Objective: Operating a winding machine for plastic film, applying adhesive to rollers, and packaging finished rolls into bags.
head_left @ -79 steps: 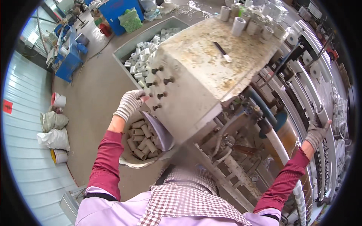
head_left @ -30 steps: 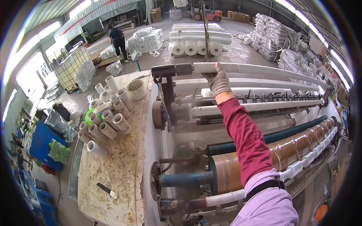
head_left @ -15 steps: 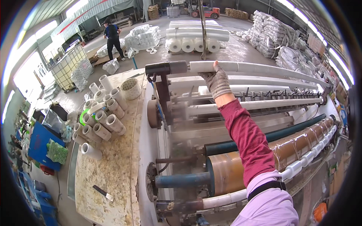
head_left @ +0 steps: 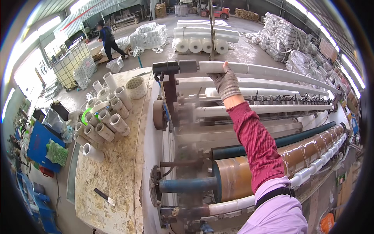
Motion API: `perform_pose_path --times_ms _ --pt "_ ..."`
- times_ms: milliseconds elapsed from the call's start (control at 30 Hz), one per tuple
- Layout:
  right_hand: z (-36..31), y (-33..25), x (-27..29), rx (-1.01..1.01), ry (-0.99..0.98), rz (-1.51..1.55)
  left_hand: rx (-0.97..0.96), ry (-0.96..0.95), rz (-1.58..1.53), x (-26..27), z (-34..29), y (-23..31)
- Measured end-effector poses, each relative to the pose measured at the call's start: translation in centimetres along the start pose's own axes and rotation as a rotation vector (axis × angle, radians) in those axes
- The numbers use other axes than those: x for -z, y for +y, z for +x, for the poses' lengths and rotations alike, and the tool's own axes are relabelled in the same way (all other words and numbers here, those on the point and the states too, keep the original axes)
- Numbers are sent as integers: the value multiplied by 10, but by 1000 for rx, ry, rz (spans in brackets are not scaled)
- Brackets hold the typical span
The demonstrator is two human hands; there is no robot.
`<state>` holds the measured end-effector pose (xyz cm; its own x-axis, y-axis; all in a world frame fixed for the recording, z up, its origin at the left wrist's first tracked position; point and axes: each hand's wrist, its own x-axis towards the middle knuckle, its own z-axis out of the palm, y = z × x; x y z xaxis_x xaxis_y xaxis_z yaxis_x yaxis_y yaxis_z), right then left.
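Observation:
My right hand (head_left: 226, 84), in a grey knitted glove with a bare thumb tip, is closed round the long white tube (head_left: 280, 71) near its left end. The thumb stands up against the near side, while the fingers pass under the tube and are partly hidden. Just left of the hand, a black cylindrical holder (head_left: 188, 66) on an upright bracket meets the tube's end or lies very close to it. My right arm reaches over the machine's rollers in a dark red sleeve cover. My left hand is out of the picture.
A brown roller (head_left: 249, 173) and a dark green roller (head_left: 272, 138) lie below my arm. Several cardboard cores (head_left: 103, 132), a tape roll (head_left: 136, 88) and a black-handled scraper (head_left: 104, 197) rest on the worn board at left. Beyond are wrapped film rolls (head_left: 200, 45) and a person (head_left: 109, 39).
The view shifts slightly. The black holder now sits closer to the tube's end, and the distant person leans to the left in a wider stride. My right hand keeps its hold.

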<state>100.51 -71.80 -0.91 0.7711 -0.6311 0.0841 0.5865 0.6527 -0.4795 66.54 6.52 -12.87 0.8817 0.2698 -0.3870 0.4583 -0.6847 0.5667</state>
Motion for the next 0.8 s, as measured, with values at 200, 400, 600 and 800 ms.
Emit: perform_pose_path --times_ms 200,400,600,800 --pt "0 -1 0 6 14 6 -138 52 330 1 0 -6" --pt "-3 -4 3 -2 -81 5 -190 77 660 9 -1 -18" --pt "4 -1 6 -23 -29 41 -203 65 929 18 6 -23" --pt "1 -4 8 -10 -105 40 -400 -43 1149 35 38 -113"
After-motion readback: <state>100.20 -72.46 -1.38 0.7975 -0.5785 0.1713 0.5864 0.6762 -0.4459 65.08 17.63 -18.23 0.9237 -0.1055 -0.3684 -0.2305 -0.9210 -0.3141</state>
